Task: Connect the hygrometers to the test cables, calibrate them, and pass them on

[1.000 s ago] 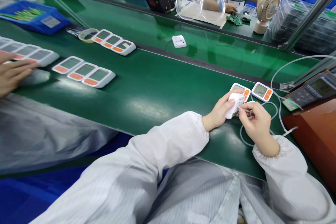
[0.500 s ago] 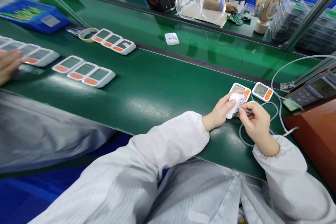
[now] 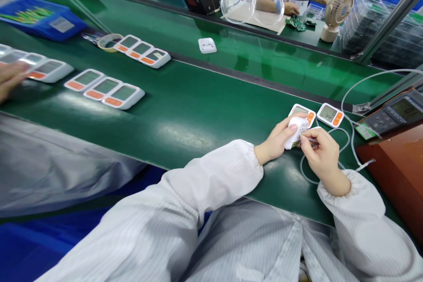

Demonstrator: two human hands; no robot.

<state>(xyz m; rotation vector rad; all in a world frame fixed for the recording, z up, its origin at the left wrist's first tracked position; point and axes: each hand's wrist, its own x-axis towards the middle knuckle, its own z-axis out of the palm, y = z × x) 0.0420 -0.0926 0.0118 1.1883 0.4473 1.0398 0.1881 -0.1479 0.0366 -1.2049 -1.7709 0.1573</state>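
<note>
My left hand [image 3: 276, 141] is closed around a small white device [image 3: 296, 130] turned on its edge on the green belt [image 3: 198, 110]. My right hand [image 3: 322, 154] pinches the end of a thin white tube [image 3: 306, 176] against that device. Just behind them lie two white devices with orange buttons and lit screens, one [image 3: 302, 112] partly hidden by the held one, the other [image 3: 330, 115] to its right.
Rows of the same devices lie at left [image 3: 105, 90] and further back [image 3: 142, 52]. A co-worker's hand [image 3: 9, 78] rests at the far left. A white socket plate [image 3: 207, 45] rides the far belt. A meter [image 3: 395, 114] sits on a brown box at right; a fan [image 3: 335, 11] stands behind.
The white socket plate on the far belt has moved left. The co-worker's hand at far left has drawn back. My hands have stayed on the white device.
</note>
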